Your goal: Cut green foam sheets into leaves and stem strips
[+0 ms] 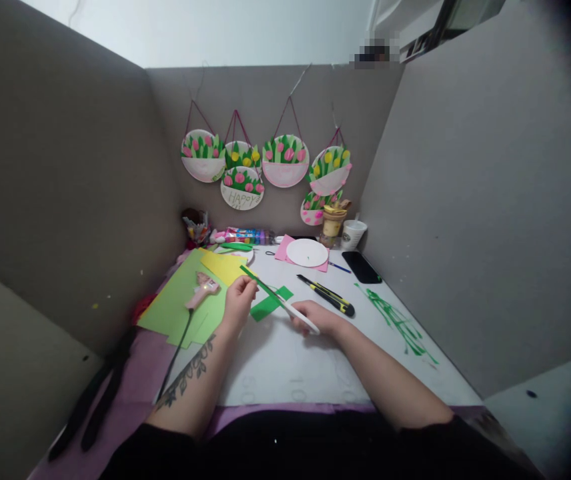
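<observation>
My left hand [239, 298] pinches a narrow green paper strip [246, 271] in its fingertips, held above the white work surface. Scissors with white handles [303, 319] are gripped in my right hand [315, 315], their blades pointing up and left along the strip toward my left fingers. Whether the blades are parted is too small to tell. Beneath them a green paper piece [264, 308] lies flat, with another green bit [284, 292] beside it. A black and yellow utility knife [328, 295] rests just beyond my right hand.
Green paper scraps [398, 320] lie at the right, below a black phone [361, 267]. A pink glue gun [203, 290] sits on light green sheets [175, 307] at the left. A white paper plate [307, 253] lies at the back; decorated plates [285, 175] hang on the grey partition [265, 93].
</observation>
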A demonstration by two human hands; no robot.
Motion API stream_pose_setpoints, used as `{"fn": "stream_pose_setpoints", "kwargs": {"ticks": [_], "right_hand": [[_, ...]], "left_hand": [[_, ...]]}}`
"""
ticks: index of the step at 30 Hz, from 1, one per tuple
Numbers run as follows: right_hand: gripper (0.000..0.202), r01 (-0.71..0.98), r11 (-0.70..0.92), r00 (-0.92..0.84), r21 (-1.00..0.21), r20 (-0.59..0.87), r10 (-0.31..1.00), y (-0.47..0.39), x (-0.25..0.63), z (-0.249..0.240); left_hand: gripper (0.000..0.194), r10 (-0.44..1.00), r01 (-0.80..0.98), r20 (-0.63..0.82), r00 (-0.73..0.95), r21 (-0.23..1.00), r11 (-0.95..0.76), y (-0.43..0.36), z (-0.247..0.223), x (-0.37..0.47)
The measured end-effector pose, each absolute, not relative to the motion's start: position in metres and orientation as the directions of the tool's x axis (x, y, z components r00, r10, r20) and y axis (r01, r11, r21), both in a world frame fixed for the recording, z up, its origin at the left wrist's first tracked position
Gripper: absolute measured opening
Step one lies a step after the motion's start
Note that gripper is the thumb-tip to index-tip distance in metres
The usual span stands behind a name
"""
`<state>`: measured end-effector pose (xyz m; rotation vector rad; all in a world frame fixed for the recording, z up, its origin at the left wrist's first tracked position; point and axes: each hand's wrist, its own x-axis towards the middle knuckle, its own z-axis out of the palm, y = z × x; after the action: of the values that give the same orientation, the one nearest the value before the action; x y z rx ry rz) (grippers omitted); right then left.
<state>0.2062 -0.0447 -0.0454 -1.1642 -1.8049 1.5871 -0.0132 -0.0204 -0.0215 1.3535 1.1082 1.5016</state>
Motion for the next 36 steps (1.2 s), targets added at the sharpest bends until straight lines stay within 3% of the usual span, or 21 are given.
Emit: {"fn": "stream_pose_setpoints", "kwargs": {"ticks": [36], "right_hand": [[0.006, 0.323, 0.005, -0.514, -0.946, -0.172, 0.841, -0.043, 0.2075, -0.0499]], "left_hand": [[0.017, 0.959, -0.081, 0.263, -0.108, 0.959, -0.272, -0.0205, -0.019, -0.013]]}}
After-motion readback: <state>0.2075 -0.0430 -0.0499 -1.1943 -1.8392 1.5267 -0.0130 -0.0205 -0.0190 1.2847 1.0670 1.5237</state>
